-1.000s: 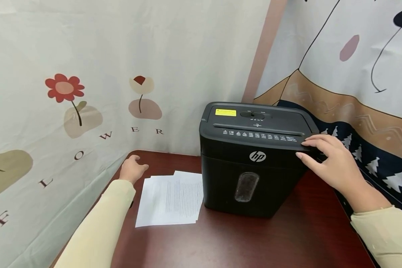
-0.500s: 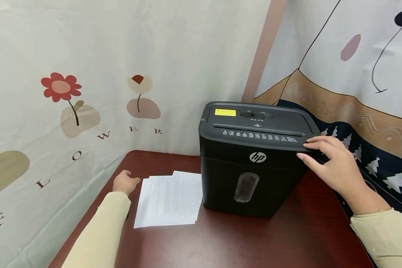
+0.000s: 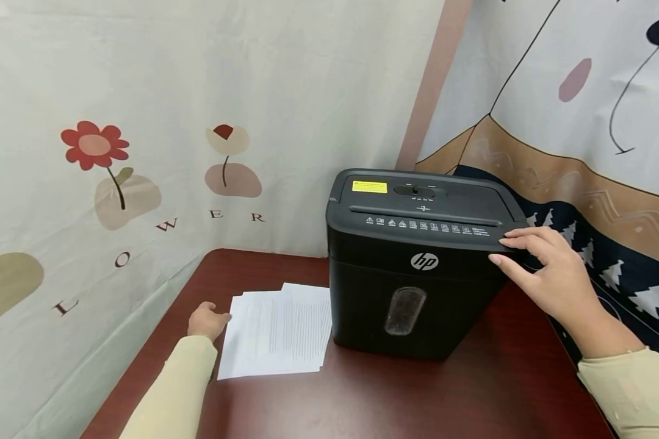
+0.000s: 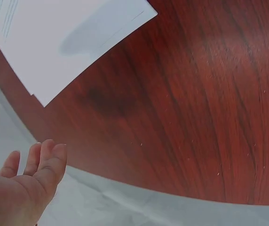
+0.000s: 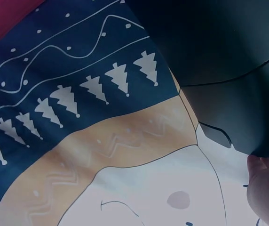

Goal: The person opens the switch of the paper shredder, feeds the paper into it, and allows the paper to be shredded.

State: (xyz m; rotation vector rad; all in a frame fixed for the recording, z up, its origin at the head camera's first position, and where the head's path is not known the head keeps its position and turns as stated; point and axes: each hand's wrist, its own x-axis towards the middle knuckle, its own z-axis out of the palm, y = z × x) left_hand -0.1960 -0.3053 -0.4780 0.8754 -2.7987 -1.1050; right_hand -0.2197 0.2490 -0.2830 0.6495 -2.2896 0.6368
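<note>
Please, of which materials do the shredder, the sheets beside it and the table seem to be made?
The shredder: probably black plastic; smooth, with a dull sheen. The sheets: apparently white paper, matt, thin-edged, with printed lines. The table: wood or wood-look laminate, reddish-brown, glossy; grain and soft reflections show.

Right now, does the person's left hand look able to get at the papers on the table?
Probably yes: the left hand is just beside the left edge of the papers, nothing visible blocks it, and the black shredder stands on their opposite side.
</note>
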